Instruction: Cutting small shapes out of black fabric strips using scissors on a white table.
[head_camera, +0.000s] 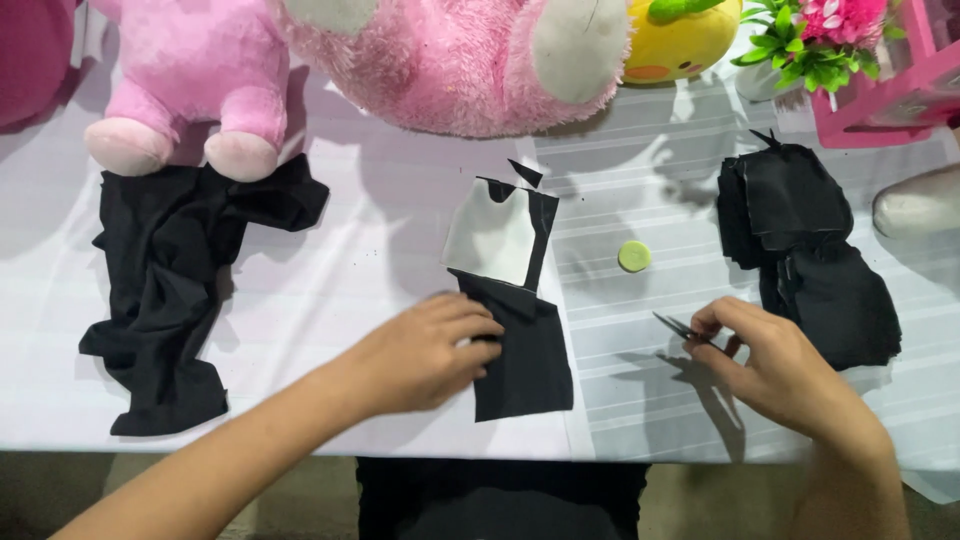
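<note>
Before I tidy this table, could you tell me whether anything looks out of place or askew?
One thing: the black cloth at the table's left lies crumpled and twisted, partly under the pink plush toy. The cut black pieces on the right are stacked, though unevenly.

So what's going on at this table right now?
A person is working with black fabric on a white-covered table. The left hand presses on a cut black fabric piece, which has a pale paper pattern lying on its upper part. The right hand holds small scissors just above the table, apart from that piece. A stack of cut black pieces lies to the right, loose black cloth to the left, and pink plush toys sit behind.
</note>
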